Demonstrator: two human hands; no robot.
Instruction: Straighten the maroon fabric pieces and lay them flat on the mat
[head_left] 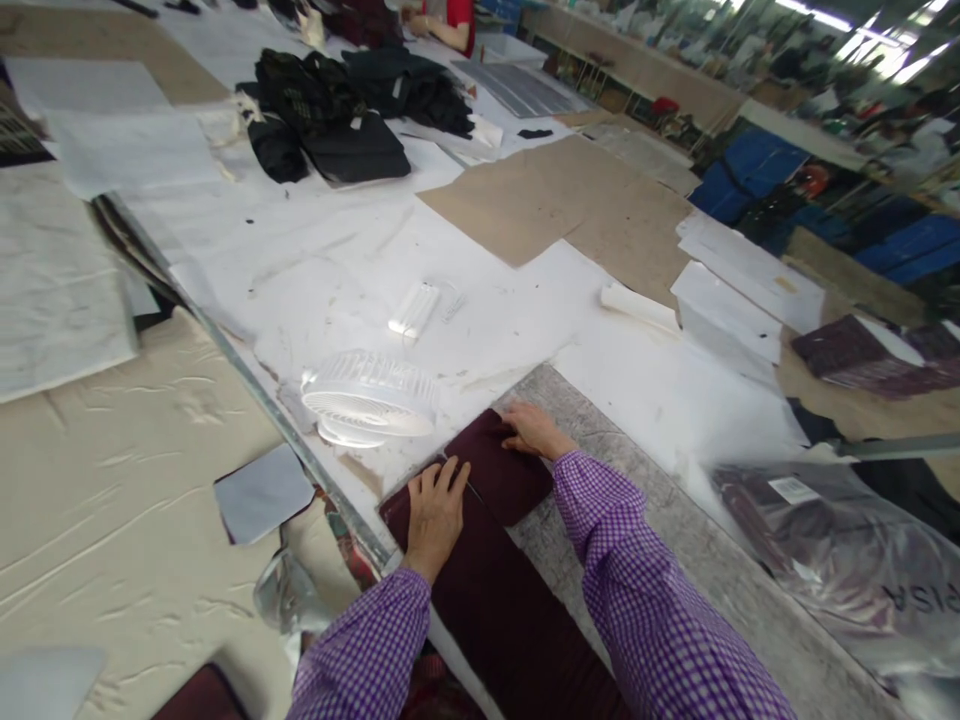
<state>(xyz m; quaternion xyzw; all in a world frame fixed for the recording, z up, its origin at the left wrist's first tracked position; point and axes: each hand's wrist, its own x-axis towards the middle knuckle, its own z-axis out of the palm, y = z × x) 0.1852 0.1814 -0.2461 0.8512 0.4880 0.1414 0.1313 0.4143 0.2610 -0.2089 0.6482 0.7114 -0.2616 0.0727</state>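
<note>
**Two hands on dark maroon fabric at a cluttered workshop desk**

The person's left hand (435, 510) lies palm down, fingers loosely extended and pointing away from the body, fingertips at the seam between two dark maroon pieces. Its grip is open and flat, closed around nothing. The right hand (536, 430) comes in from the right, wrist turned inward, thumb and fingers bent over the far edge of the smaller maroon piece (517, 485). That grip is partly curled; whether it pinches the fabric cannot be told. Both forearms, in purple-and-white checked sleeves (622, 530), reach forward.

The smaller piece sits beside the far end of a long maroon piece (510, 600), which runs back toward the person between the arms. Under them is a mottled grey board (787, 645).

Just beyond the left hand stands a round white fan (367, 395) on the white-covered desk (337, 260). To the right lies a clear plastic bag (840, 560) of maroon goods. Farther off are brown paper (570, 200), dark folded fabrics (352, 150) and another person's red sleeve (459, 18).
</note>
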